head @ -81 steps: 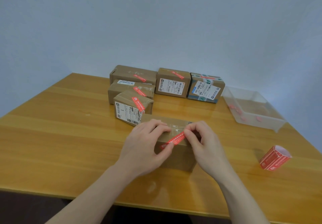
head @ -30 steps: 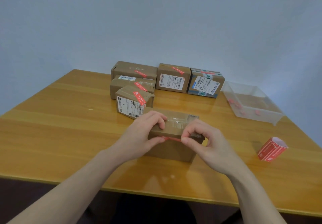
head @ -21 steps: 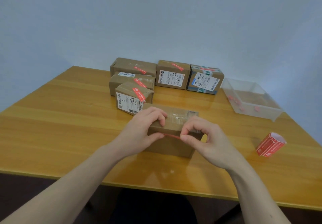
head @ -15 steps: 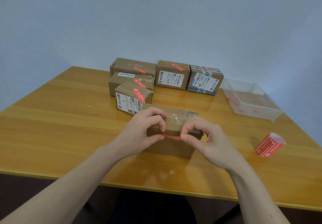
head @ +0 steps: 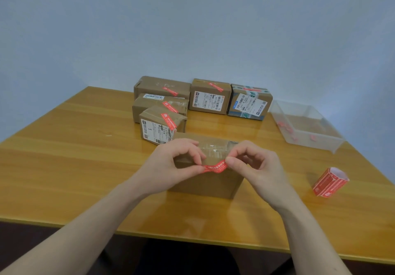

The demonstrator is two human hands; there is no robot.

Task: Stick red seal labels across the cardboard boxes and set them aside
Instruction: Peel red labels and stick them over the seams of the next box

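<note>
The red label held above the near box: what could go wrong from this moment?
1. The label sags and looks wrinkled between the left hand and right hand, so it may fold and stick to itself.
2. It hangs near the front edge of the box, so it may land crooked or miss the taped seam.
3. Nothing steadies the box, so pressing may slide it toward the sealed boxes.

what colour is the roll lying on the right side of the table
Red with white print and a white inner side, in the head view: the label roll.

Wooden table (head: 64, 146), pale blue walls (head: 192, 29)
</note>
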